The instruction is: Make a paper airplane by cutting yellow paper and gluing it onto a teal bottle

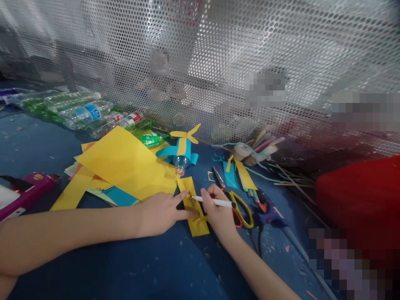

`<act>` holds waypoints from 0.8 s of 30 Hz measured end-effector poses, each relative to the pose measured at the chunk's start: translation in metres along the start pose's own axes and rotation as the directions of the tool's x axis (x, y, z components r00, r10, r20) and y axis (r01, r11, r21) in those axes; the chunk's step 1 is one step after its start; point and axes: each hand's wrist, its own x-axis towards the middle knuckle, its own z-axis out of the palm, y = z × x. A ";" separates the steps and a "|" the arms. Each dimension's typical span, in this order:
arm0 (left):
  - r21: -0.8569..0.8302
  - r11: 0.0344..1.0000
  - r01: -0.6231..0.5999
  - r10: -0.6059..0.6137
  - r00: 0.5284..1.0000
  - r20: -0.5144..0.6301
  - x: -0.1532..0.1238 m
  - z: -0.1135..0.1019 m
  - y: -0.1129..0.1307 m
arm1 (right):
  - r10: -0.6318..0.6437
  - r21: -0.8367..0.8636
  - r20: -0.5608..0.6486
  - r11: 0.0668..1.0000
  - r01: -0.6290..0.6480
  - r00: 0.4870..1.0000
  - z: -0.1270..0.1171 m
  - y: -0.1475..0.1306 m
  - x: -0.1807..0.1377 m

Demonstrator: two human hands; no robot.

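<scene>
My right hand point(219, 210) is closed around a white marker point(218, 202), its tip touching a yellow paper strip point(199, 226). Across the strip's left side lies my left hand point(164, 214), fingers spread and pressing the paper flat. Just beyond the strip stands a bottle point(180, 161) wrapped in blue and yellow paper, with yellow blades on top and its neck toward me. Scissors point(246, 212) with yellow and red handles rest right behind my right hand. A pile of yellow sheets point(125, 162) is left of the strip.
Several plastic bottles point(90, 112) lie along the perforated metal screen point(125, 41). To the right are a glue gun point(271, 214), blue paper scraps point(230, 175) and a cup of sticks point(242, 151). A purple power strip point(34, 187) sits at the left. A red sleeve point(359, 196) shows at the right.
</scene>
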 end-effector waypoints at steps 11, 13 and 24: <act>0.006 1.000 -0.004 0.004 1.000 -0.012 0.000 0.001 0.000 | -0.007 -0.066 0.014 0.998 0.008 1.000 0.001 -0.001 0.002; 0.019 1.000 -0.003 0.003 1.000 0.003 0.000 0.000 0.000 | 0.000 -0.055 0.014 0.998 0.001 1.000 0.001 -0.002 0.002; -0.031 1.000 0.006 -0.007 1.000 -0.010 0.001 0.000 0.000 | 0.021 0.026 0.051 0.999 -0.023 0.998 0.002 0.002 0.003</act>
